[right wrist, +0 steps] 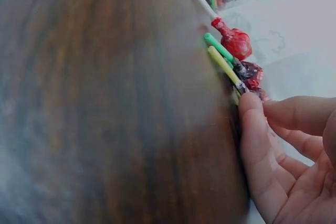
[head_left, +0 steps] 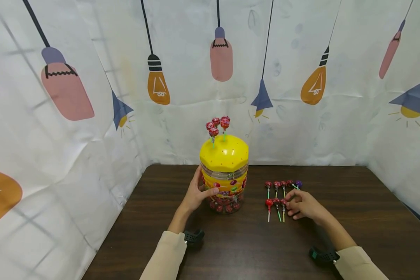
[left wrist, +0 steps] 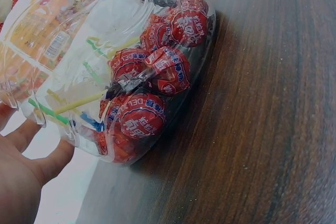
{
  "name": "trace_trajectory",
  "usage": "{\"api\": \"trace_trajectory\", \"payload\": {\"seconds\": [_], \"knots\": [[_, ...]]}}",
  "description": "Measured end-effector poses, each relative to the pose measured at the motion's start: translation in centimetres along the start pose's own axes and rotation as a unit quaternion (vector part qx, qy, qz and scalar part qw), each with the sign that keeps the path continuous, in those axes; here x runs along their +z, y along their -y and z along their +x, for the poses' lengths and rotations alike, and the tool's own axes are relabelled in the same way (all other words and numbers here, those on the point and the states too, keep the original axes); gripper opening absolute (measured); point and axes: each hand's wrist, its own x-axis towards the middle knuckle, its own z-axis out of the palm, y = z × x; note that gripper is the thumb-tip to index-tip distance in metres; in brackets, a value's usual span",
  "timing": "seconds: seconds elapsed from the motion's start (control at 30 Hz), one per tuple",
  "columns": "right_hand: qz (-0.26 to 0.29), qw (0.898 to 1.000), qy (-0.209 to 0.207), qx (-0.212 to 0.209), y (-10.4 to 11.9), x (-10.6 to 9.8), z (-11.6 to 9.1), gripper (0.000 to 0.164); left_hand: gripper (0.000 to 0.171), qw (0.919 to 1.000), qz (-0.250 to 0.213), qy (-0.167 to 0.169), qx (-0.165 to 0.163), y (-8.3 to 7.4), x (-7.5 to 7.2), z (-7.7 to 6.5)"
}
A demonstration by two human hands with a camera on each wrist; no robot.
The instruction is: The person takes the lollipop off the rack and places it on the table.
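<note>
A clear jar of wrapped lollipops (head_left: 227, 206) with a yellow label and domed yellow lid (head_left: 227, 153) stands on the table. My left hand (head_left: 196, 194) grips its left side, thumb across the front; the left wrist view shows this hand (left wrist: 26, 166) beside the clear wall. Several red lollipops (head_left: 225, 122) stick upright out of the lid. To the right, lollipops lie in two rows. My right hand (head_left: 306, 206) is at the right end of the nearer row, and its thumb and forefinger pinch a yellow-stick lollipop (right wrist: 223, 65) close to its head.
Beside that lollipop lie a green-stick one (right wrist: 220, 45) and a red one with a white stick (right wrist: 236, 43). The farther row has red lollipops (head_left: 276, 184) and a purple one (head_left: 298, 184) at its right. A printed white curtain (head_left: 196, 132) hangs behind the dark wooden table (head_left: 252, 249).
</note>
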Motion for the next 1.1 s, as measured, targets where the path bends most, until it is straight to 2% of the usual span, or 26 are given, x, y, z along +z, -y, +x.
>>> {"api": "trace_trajectory", "payload": {"seconds": [0.13, 0.27, 0.4, 0.53, 0.73, 0.9, 1.1], "knots": [[0.000, 1.000, 0.004, -0.002, 0.6, -0.2, -0.3, 0.032, 0.097, 1.0000, 0.001, 0.000, 0.001, 0.1, 0.0, 0.0], [-0.010, 1.000, 0.008, -0.026, 1.9, -0.7, -0.9, 0.035, 0.096, 1.0000, -0.002, 0.002, 0.002, -0.1, 0.0, 0.0], [-0.027, 0.996, 0.005, -0.080, 3.3, -1.1, -1.4, 0.039, 0.096, 1.0000, -0.005, 0.003, 0.004, -0.2, 0.0, -0.1], [-0.030, 0.989, -0.017, -0.143, 4.9, -0.7, -2.1, 0.033, 0.096, 1.0000, -0.005, 0.003, 0.007, -0.1, 0.0, -0.1], [-0.021, 0.966, -0.066, -0.247, 8.3, 1.3, -2.9, 0.027, 0.096, 0.9999, -0.009, 0.005, 0.009, 0.1, 0.0, 0.0], [0.010, 0.948, -0.105, -0.301, 11.8, 3.2, -2.5, 0.027, 0.096, 0.9999, -0.006, 0.004, 0.008, 0.1, 0.1, -0.1], [0.047, 0.923, -0.126, -0.360, 16.7, 4.8, -1.3, 0.027, 0.096, 1.0000, -0.001, 0.000, -0.001, -0.1, 0.0, -0.2]]}}
